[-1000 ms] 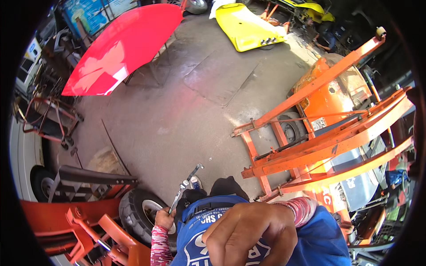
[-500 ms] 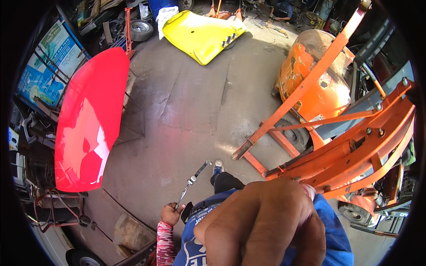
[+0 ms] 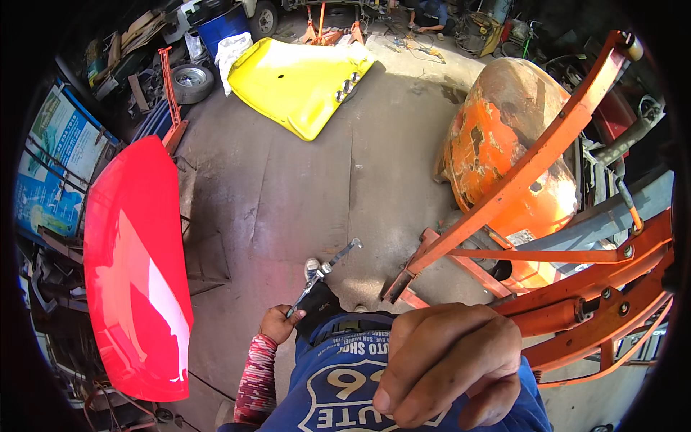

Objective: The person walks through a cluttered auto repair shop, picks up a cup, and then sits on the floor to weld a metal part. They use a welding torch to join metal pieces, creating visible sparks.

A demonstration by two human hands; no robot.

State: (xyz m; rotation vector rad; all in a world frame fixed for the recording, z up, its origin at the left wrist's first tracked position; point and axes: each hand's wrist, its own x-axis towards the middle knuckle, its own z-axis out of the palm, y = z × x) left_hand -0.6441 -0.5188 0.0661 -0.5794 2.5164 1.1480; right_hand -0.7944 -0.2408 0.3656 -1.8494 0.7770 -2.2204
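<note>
1. The left hand [image 3: 277, 324], near and left of the shirt front, has its fingers wrapped around one end of a slim metal tool [image 3: 324, 271], grasping it.
2. The tool slants away to the far right, over the shoe [image 3: 311, 268] and dark trouser leg, ending in a short bent tip above the floor [image 3: 302, 187].
3. The right hand [image 3: 450, 363] is nearest the camera, before the blue shirt [image 3: 338, 392], fingers loosely curled; I cannot tell whether it holds anything.
4. To the left stands a glossy red panel [image 3: 133, 273].
5. To the right, an orange lifting frame [image 3: 515, 163] angles past a rust-patched orange body [image 3: 479, 165].
6. Far off lies a yellow panel [image 3: 295, 86] with three round fittings.
</note>
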